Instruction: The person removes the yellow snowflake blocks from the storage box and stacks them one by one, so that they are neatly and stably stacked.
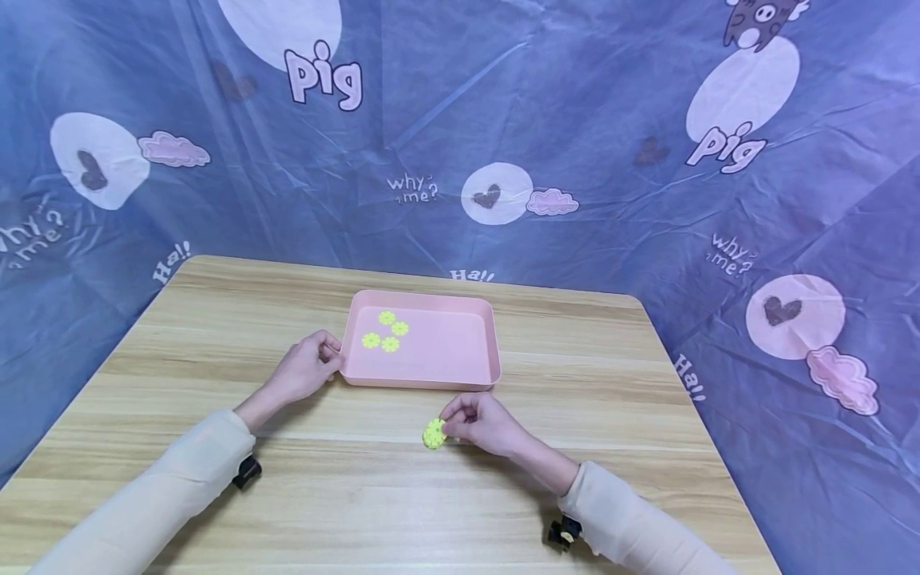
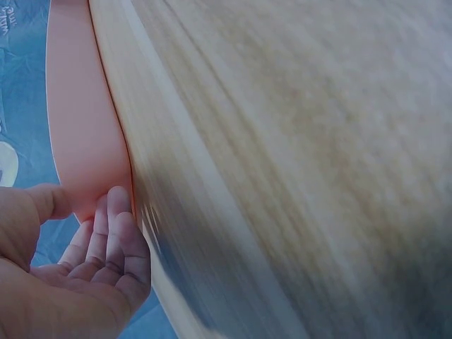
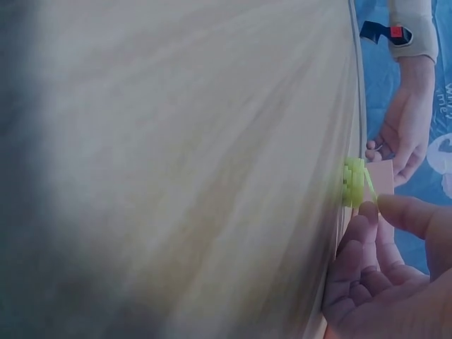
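At its near left corner, the shallow pink tray (image 1: 453,379) is held by my left hand (image 1: 311,367). The left wrist view shows that thumb at the tray's rim and the fingers (image 2: 116,233) against the outer wall. Several yellow-green, notched round plastic discs (image 1: 390,344) lie flat in the tray's left half. In front of the tray, my right hand (image 1: 489,423) pinches a disc of the same kind between thumb and fingertips. The right wrist view has this pinched disc (image 3: 371,185) tilted against a small stack of discs (image 3: 353,183) on the table.
The wood-grain table (image 1: 345,495) carries the tray toward its back edge. Behind and beside it hangs a blue printed cloth (image 1: 431,104). Black wrist devices (image 1: 247,472) are strapped at both sleeves.
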Tool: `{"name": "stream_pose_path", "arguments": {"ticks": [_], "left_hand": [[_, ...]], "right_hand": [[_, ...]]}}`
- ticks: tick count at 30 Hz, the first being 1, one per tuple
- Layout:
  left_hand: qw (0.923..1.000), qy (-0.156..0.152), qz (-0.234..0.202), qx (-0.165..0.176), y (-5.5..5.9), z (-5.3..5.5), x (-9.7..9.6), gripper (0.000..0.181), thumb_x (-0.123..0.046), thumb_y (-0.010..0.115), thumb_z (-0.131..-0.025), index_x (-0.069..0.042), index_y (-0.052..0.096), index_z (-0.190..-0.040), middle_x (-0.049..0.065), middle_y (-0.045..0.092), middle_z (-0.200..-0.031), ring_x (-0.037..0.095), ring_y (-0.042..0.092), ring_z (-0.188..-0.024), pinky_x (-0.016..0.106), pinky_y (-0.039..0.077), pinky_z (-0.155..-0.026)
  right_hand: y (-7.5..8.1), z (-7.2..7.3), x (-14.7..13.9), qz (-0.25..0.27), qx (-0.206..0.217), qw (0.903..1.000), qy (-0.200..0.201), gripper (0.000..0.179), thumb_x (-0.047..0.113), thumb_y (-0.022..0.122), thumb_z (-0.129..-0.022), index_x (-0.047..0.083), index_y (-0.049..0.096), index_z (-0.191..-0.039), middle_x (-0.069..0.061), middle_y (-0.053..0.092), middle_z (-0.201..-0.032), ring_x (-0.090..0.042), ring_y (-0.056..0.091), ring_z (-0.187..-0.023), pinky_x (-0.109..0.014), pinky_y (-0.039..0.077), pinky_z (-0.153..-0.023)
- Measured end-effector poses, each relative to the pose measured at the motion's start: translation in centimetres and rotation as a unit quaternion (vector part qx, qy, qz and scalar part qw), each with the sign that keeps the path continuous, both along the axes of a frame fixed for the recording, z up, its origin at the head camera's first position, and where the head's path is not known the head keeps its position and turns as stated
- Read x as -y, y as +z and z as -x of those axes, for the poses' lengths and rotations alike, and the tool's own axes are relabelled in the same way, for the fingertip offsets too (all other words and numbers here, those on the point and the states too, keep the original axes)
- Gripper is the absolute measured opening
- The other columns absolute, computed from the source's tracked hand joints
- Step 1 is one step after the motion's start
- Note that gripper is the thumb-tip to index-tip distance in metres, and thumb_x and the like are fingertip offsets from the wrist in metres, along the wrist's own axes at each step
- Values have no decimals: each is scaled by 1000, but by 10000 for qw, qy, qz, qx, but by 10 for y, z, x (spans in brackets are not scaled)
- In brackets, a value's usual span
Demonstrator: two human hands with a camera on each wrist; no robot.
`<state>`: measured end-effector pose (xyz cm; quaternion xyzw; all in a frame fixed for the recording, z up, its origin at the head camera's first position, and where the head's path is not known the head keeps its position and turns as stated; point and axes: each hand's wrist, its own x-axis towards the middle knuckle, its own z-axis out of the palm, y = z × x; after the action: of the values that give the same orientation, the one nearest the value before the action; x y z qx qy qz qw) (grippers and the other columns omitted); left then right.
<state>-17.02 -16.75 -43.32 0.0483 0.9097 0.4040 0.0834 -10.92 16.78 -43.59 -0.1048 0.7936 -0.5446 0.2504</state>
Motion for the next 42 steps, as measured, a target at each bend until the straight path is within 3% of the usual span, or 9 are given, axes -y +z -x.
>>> {"name": "stream_pose_path", "arguments": {"ticks": [4, 15, 22, 35, 42], "left_hand": [[10000, 11, 16, 3, -1, 0, 0, 22, -12, 63, -100, 2, 62, -117, 9, 72, -92, 14, 67, -73, 32, 48, -83], [10000, 27, -7, 6, -2, 1, 0, 21, -13, 63, -101, 1, 62, -117, 9, 71, -93, 13, 68, -74, 31, 47, -82], [10000, 23, -19, 38, -1, 0, 0, 20, -13, 63, -101, 1, 62, -116, 8, 71, -92, 16, 68, -75, 31, 47, -82], [10000, 3, -35, 62, 2, 0, 1, 21, -13, 62, -101, 1, 62, -116, 8, 71, -91, 14, 67, -74, 31, 47, -82], [9999, -6, -39, 118, 4, -1, 1, 21, -13, 62, -101, 1, 62, -116, 8, 70, -91, 15, 67, -74, 31, 47, -82]], "right_hand": [[-2, 1, 0, -169, -114, 9998, 33, 19, 1, 74, -92, -10, 69, -107, -17, 72, -87, -11, 59, -69, -18, 49, -61], [-3, 1, 2, -390, -219, 9988, 206, 15, 1, 73, -93, -6, 71, -106, 1, 64, -77, -10, 55, -65, -17, 43, -57], [-1, 0, 1, -332, -244, 9987, 284, 17, 1, 73, -93, -8, 70, -107, -5, 66, -78, -8, 55, -65, -17, 43, -58], [4, 1, 2, -345, -172, 9991, 193, 17, 3, 75, -92, -5, 71, -107, -2, 67, -82, -11, 57, -69, -18, 47, -60], [23, 14, 2, -436, -844, 9935, 626, 20, 7, 75, -94, -3, 71, -111, -11, 70, -88, -6, 55, -72, -16, 44, -64]]}}
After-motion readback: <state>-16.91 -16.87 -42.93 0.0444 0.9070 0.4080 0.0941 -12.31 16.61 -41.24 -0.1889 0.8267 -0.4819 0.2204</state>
